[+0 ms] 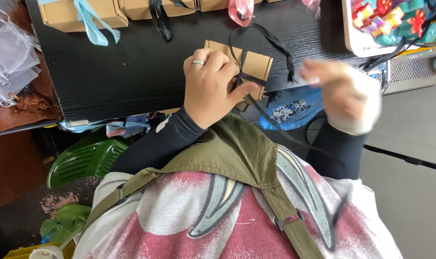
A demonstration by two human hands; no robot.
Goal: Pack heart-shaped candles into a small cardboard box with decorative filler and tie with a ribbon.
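Black wood-grain surface [131,67] fills the view, with the left hand [213,86], a ring on one finger, pressing down on a small flat brown cardboard box [254,64] at its near edge, thumb pinning a thin black ribbon [266,33] crossed over it. The right hand [345,93] is blurred beside the box; its grip cannot be told. More brown boxes [81,12] with ribbons line the far edge.

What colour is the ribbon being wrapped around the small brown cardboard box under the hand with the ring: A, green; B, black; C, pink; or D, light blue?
B: the thin black ribbon crosses the small brown cardboard box on the black table, pinned by the left hand, while the blurred right hand is beside the box.
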